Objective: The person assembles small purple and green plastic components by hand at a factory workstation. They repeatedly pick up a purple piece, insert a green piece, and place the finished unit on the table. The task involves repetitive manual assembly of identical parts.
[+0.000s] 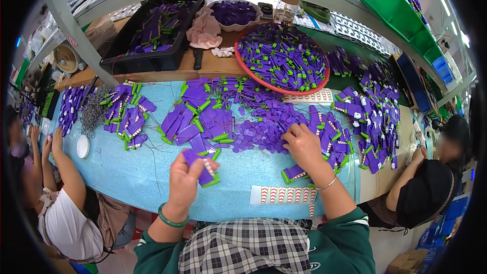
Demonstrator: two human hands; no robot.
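My left hand [181,180] is closed on a flat purple part [207,178] with a bright green end and a striped sticker across it, held above the blue table near its front edge. At the right edge of a heap of small flat purple pieces [259,133], my right hand [303,146] reaches down with its fingers bent together. Whatever its fingertips pinch is hidden. Beyond my left hand lie larger purple parts with green ends [190,116]. More such parts with striped stickers [332,137] sit beside my right hand.
A striped sticker sheet [284,195] lies at the table's front edge. Behind stand a red basket [328,73] full of purple-green parts and a black tray [147,63]. A white round lid [83,146] lies left. A shelf crosses overhead; co-workers sit on both sides.
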